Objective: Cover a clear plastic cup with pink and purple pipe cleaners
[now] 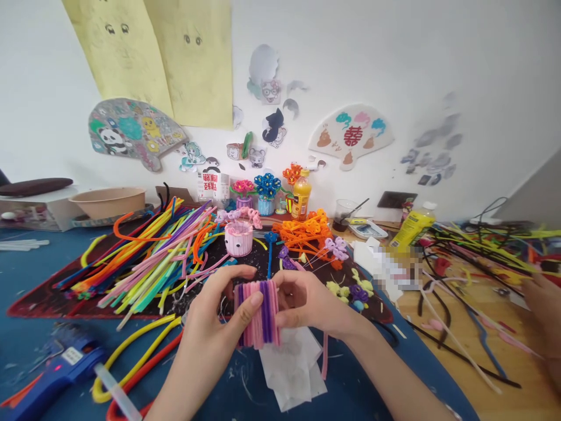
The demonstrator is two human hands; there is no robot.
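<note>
A small roll of pink and purple pipe cleaners [263, 318], set side by side as upright stripes, is held between my two hands. My left hand [228, 310] grips its left side, with the thumb across the front. On the right side, my right hand [304, 301] pinches the edge with thumb and fingers. Under the roll lies a crumpled white paper [293, 365]. Just behind my hands stands a pink pot with eyes [238, 238], and a blue pipe-cleaner flower [270, 238] lies beside it.
Bundled pipe cleaners [153, 257] cover the dark mat at left. A blue glue gun [65, 365] lies front left. Orange pieces [304, 237], a juice bottle [301, 196] and a yellow bottle [412, 228] stand or lie behind. Another person's hand [543, 310] is at far right.
</note>
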